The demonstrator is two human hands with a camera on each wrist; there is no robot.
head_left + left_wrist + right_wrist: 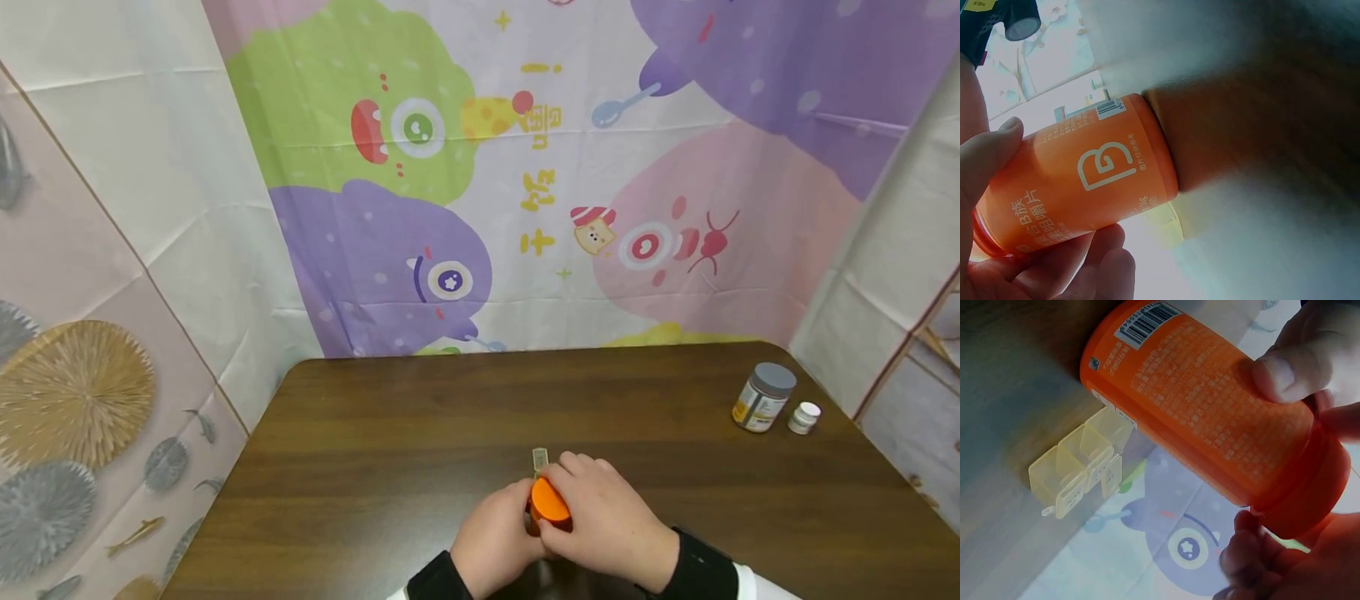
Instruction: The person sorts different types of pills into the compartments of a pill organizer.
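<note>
An orange bottle (1085,169) with white print and a barcode stands between my two hands, over the table. My left hand (491,533) holds its body, thumb on one side and fingers curled round the other. Around the orange lid (551,502), at the top of the bottle, curl the fingers of my right hand (611,521). Just beyond the bottle sits a pale yellow translucent pill box (1075,462); its compartment lids are up in the right wrist view. From the head view the bottle hides most of that box.
At the table's far right stand a grey-lidded jar (763,398) and a small white bottle (804,418). The brown wooden table (360,433) meets a cartoon-printed cloth (525,308) at its back edge. Patterned cloths hang on both sides.
</note>
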